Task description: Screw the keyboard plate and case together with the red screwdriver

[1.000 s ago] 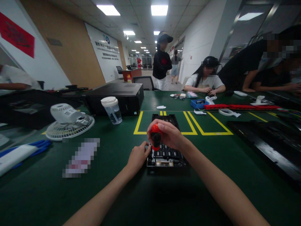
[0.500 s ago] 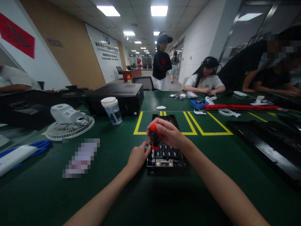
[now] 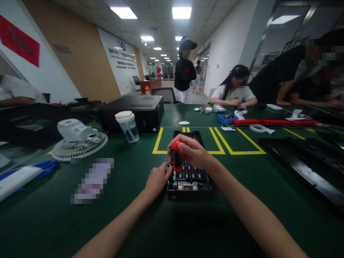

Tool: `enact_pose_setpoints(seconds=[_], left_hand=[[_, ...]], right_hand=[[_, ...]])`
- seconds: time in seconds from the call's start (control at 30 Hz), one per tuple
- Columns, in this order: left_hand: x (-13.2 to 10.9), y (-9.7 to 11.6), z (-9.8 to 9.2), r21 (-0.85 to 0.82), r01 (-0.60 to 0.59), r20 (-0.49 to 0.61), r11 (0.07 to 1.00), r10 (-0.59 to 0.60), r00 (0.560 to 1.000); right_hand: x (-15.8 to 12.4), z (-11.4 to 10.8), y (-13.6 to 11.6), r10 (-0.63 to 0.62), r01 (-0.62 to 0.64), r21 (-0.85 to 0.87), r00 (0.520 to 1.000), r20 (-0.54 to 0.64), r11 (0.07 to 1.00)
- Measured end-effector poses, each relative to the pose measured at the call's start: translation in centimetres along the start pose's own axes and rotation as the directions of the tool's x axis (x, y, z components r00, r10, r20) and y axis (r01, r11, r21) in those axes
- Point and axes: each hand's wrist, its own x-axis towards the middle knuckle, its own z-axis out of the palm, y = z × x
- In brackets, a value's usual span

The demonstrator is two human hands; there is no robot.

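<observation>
My right hand is closed round the red and black handle of a screwdriver, held upright with its tip down on a black device lying on the green table. My left hand rests with curled fingers against the device's left edge, right beside the screwdriver shaft. The device is a long black tray-like unit with rows of small parts and a pale strip at its near end.
To the left lie a white desk fan, a lidded plastic cup and a black computer case. Yellow tape lines mark the table. Black panels lie at the right. Other people sit and stand at the far side.
None beyond a slight shift of my right hand on the screwdriver handle; my left hand stays at the device's edge.
</observation>
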Motion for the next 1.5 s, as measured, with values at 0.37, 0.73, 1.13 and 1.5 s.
enact_pose_setpoints(seconds=[0.37,0.73,1.13,1.5], left_hand=[[-0.1,0.3,-0.2,0.007,0.015,-0.009,1.0,-0.015,1.0],[-0.1,0.4,-0.3,-0.026,-0.001,-0.006,1.0,0.0,1.0],[-0.2,0.6,-0.3,-0.031,0.02,0.0,0.999,-0.02,1.0],[-0.2,0.7,-0.3,-0.042,0.012,-0.004,0.999,-0.012,1.0]], right_hand=[[-0.3,-0.9,-0.1,-0.013,0.009,-0.144,0.999,-0.032,0.99],[-0.5,-1.1,-0.7,-0.112,0.06,-0.33,0.984,-0.141,0.942],[-0.7,0.1,-0.6,-0.225,0.097,-0.521,0.956,-0.188,0.848],[-0.9,1.1,-0.8,-0.286,-0.028,-0.721,0.907,-0.31,0.692]])
